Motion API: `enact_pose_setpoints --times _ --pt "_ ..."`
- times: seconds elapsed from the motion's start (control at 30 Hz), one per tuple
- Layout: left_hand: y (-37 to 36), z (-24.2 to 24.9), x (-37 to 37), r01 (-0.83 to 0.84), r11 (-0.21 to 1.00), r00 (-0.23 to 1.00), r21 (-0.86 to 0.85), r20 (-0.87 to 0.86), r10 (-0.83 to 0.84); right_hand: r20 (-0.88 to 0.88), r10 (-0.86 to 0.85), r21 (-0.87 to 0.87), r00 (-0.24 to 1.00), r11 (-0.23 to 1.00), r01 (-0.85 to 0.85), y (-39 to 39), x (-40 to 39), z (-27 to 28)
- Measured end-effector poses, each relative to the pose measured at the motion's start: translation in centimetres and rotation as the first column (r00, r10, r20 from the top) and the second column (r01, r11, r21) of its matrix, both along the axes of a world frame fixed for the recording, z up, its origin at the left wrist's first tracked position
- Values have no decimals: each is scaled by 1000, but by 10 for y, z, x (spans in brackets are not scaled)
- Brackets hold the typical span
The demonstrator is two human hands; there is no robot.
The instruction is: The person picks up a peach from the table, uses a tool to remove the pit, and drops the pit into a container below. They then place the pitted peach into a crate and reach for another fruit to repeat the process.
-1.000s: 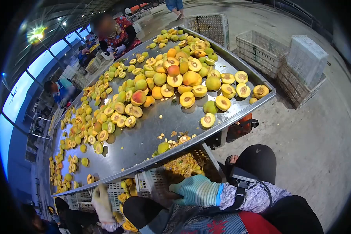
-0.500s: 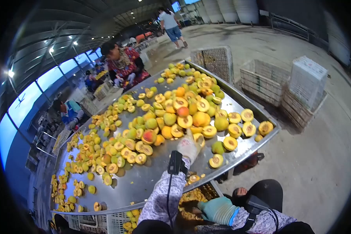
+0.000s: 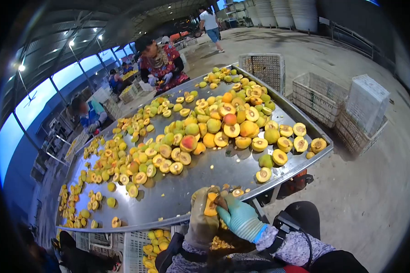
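At the near edge of the metal table (image 3: 182, 200), my left hand (image 3: 201, 220), in a dirty pale glove, is closed around a peach half (image 3: 211, 204) with its orange flesh showing. My right hand (image 3: 242, 219), in a teal knitted glove, meets it from the right. Its fingers are closed at the fruit around something small and brownish, mostly hidden, whose kind I cannot tell. Many yellow-green peaches (image 3: 214, 125), whole and halved, some with pits showing, are heaped across the table beyond my hands.
Below the table edge are a crate (image 3: 134, 245) with peaches and a heap of orange pieces (image 3: 221, 243). Plastic crates (image 3: 319, 93) stand on the floor at right. A person in a red patterned top (image 3: 161, 66) works across the table; another person (image 3: 209, 25) walks behind.
My left hand has drawn back from the pile to the near edge and now holds a peach half. My right hand has risen to meet it. The view has shifted slightly.
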State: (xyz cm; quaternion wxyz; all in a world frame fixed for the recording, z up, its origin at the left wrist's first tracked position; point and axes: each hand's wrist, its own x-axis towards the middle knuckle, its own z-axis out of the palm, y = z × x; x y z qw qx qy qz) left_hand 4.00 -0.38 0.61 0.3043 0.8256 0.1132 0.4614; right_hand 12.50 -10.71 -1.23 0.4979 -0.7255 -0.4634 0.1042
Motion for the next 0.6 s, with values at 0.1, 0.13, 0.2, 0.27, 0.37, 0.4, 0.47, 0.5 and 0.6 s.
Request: enact_pose_setpoints --times 0.1,0.13,0.2,0.27,0.37,0.4,0.47,0.5,0.6 --pt "-3 -2 -23 28 994 1000 -105 16 -26 26 62 -17 998 998 -62 12 -7 -8" --pt "22 -33 -33 -82 995 992 -50 -99 77 48 45 -11 998 999 -44 18 -9 -17" --pt "25 -38 -34 -8 965 998 -261 53 23 64 60 -41 996 997 -58 16 -13 -2" --pt "34 -58 -42 5 955 987 -296 155 43 69 86 -70 994 994 -81 18 -20 -10" --pt "35 -64 -46 35 924 986 -380 166 31 81 148 -123 986 983 -137 24 -30 -19" --pt "36 -58 -47 33 921 986 -388 164 34 78 150 -131 986 982 -139 26 -31 -18" --pt "31 -19 -49 526 -27 828 -850 505 244 78 201 -168 977 968 -186 29 -31 -15" --pt "32 -19 -49 525 -29 828 -851 503 248 76 203 -172 976 967 -188 30 -32 -17" --pt "28 -18 -45 428 75 866 -901 432 250 95 216 -244 972 951 -187 31 -35 -19"
